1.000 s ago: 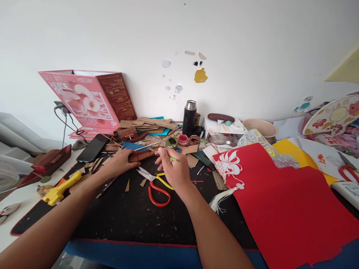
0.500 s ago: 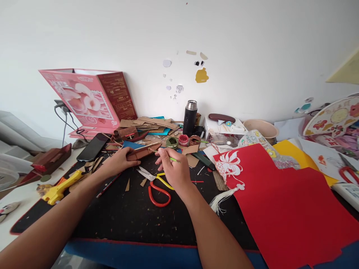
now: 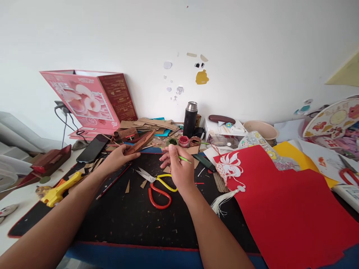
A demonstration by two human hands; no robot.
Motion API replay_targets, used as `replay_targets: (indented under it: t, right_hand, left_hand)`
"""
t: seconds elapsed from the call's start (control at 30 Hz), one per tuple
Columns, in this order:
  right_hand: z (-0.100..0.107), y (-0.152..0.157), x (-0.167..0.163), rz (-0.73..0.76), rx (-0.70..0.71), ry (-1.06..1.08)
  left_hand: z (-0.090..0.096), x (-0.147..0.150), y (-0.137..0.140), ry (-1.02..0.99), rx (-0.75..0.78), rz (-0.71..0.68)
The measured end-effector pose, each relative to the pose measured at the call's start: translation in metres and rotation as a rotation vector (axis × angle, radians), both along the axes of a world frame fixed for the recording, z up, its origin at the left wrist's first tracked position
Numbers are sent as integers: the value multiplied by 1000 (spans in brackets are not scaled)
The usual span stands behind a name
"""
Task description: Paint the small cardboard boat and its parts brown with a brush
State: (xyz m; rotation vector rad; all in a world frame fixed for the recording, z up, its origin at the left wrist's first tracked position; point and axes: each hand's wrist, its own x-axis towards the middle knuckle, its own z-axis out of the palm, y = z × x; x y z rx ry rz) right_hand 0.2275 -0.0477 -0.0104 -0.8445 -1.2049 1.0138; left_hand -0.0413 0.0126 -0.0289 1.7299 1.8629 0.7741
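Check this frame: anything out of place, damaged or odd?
The scissors lie with blades parted near the right hand, their handles mismatched, one red, one yellow. Small scraps litter the black mat, and the red sheet reaches past its near edge.

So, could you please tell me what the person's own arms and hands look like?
The left hand and right hand are bare, with no gloves. No sleeve, watch or bracelet shows on the left forearm or right forearm; whether a ring is worn, I cannot tell.
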Motion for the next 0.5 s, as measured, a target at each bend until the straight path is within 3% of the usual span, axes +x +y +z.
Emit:
replay_targets:
  t: [0.3, 0.5]
  right_hand:
    - [4, 2, 0, -43, -47, 87]
    - [5, 0, 0, -50, -35, 74]
  left_hand:
    - [-1, 26, 5, -355, 2, -58]
    - [-2, 28, -4, -328, 5, -43]
